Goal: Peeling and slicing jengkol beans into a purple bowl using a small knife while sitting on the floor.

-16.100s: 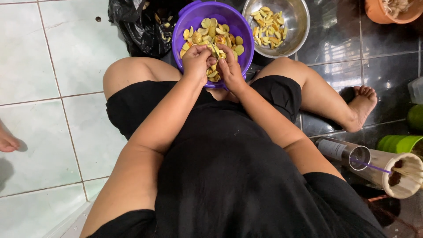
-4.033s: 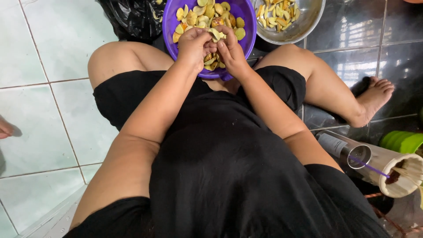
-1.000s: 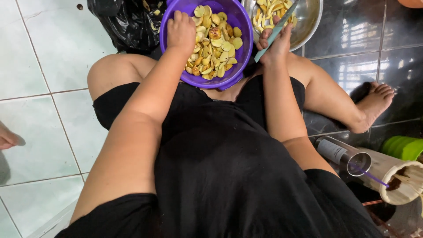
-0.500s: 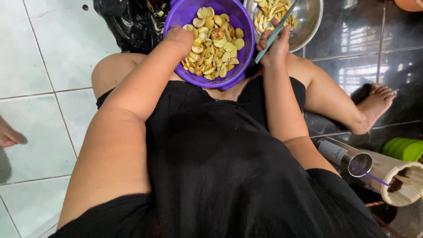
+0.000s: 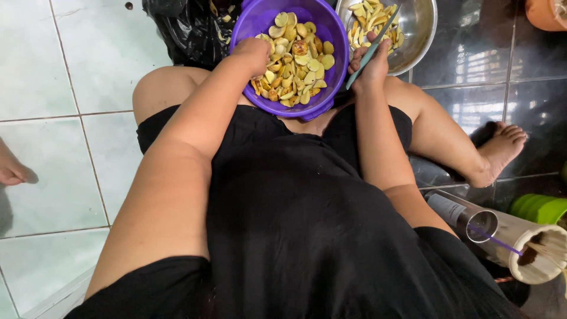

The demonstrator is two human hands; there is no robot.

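At the left edge of the pale tiled floor [image 5: 77,65] another person's foot [image 5: 13,171] pokes in. Near the top edge lies a black plastic bag [image 5: 186,29], touching the left side of a purple bowl [image 5: 336,65]. The bowl sits between the seated person's knees and is full of yellow seed pieces [image 5: 298,65]. The left hand [image 5: 254,54] reaches over the bowl's near-left rim with its fingers curled down among the pieces; whether it grips one cannot be told. Just right of the bowl, the right hand [image 5: 371,64] is closed around a green-handled knife [image 5: 373,48], whose blade slants up over the rim of a steel bowl [image 5: 420,29]. That bowl stands on the dark tiles at the top edge and holds more yellow pieces [image 5: 372,23]. By the lower right corner lie a clear tube [image 5: 463,214] and a pale cylinder [image 5: 534,251], with a green container [image 5: 540,208] beside them.
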